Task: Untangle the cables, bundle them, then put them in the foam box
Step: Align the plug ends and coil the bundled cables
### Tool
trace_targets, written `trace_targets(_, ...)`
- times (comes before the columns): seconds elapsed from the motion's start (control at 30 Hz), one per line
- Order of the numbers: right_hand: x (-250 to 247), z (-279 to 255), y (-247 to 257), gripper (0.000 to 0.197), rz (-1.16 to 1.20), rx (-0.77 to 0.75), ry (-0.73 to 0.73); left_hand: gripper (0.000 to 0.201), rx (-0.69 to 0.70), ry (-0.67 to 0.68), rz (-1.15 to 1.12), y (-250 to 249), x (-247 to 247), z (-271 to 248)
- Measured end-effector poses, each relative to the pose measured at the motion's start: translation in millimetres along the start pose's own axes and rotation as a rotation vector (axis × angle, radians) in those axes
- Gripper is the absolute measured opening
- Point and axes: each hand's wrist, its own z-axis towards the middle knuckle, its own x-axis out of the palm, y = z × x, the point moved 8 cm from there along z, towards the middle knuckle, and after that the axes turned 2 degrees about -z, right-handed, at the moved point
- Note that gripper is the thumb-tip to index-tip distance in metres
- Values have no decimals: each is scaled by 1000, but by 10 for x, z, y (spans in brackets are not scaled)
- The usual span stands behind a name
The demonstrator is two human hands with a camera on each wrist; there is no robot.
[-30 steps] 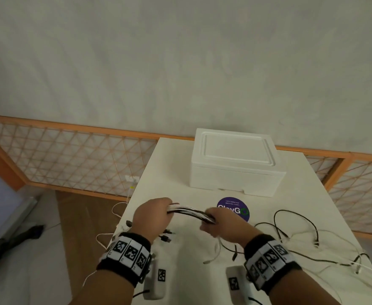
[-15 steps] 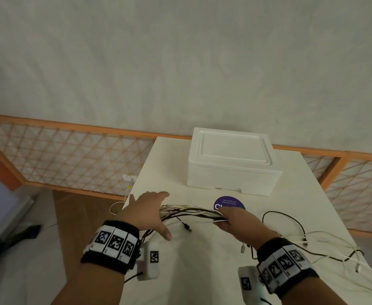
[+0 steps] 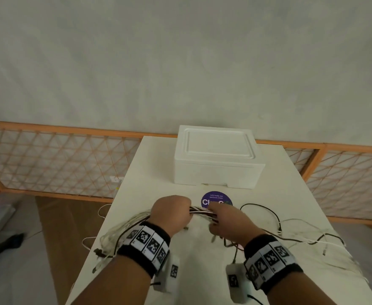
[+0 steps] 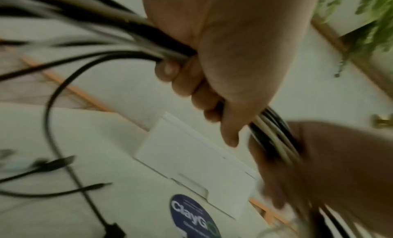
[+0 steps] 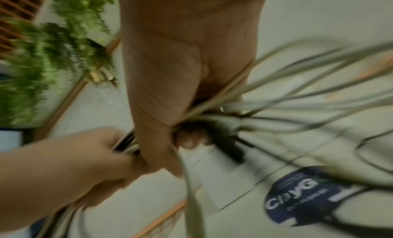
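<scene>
Both fists, left hand [image 3: 171, 213] and right hand [image 3: 229, 223], clench a thick black-and-white cable bundle [image 3: 201, 211], its ends trailing loose.

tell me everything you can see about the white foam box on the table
The foam box is a white rectangular container that looks like expanded polystyrene, with rounded corners. Its lid is on, with a raised rim framing a recessed panel, and a small notch shows along the near bottom edge. It sits flat and upright at the far end of the white table, just beyond a round purple sticker. Neither hand nor any cable touches it.
</scene>
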Motion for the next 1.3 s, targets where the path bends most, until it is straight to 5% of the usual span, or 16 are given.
trace_targets(0.2,196,-546,-1224,15,-184,352,139,18,-278,26,-83,773,226,-77)
trace_targets(0.33,-117,-871,-1932,28,-342,578,-41,17,-363,32,-119,1075,327,-149)
trace_targets(0.5,-409,-653,-1801,28,-178,570,-227,18,-380,-27,-173,1057,307,-116)
trace_targets(0.67,-461,-389,-1534,14,330,453,-360,19,-421,-103,-201,1165,149,-116)
trace_targets(0.8,-417,-453,-1708,14,19,442,-234,18,-453,-129,-202,1301,35,-111)
trace_targets(0.9,-289,-799,-2284,16,-307,621,-43,18,-507,-111,-209,1453,8,-130)
trace_targets(1.03,-177,-1307,-3086,17,-329,787,154,20,-588,-88,-223,1608,-13,-221)
trace_targets(1.1,-142,-1213,-3089,33,-216,769,250,19,-571,-65,-213,1486,20,-187)
trace_targets(1.2,-106,-682,-2653,94,-96,593,276,17,-538,-78,-203,1188,69,-93)
trace_targets(1.3,-352,-110,-1690,79,-84,271,64,17,-510,-110,-193,964,75,-22)
